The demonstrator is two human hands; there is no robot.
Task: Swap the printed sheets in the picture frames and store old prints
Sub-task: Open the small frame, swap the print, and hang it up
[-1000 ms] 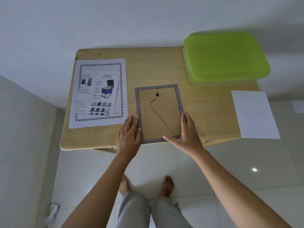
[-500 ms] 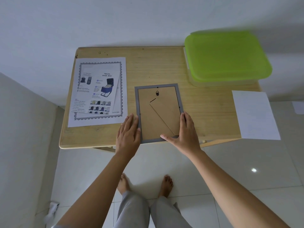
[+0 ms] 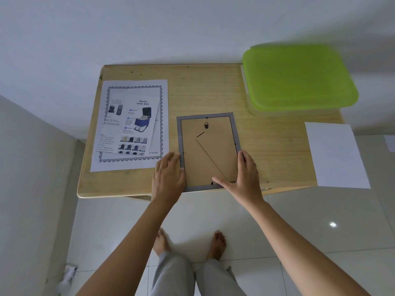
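You flanked the face-down picture frame (image 3: 193, 150) at the near edge of the wooden table (image 3: 269, 150), left hand (image 3: 168, 177) and right hand (image 3: 244, 178) flat with fingers straight against its lower corners (light and stiff, likely glass-fronted and breakable, so best gripped by the grey side rails).

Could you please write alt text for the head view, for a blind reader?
A left hand and right hand rest on the sides of a face-down frame on a table. A printed sheet lies left; a blank sheet and green-lidded box right.
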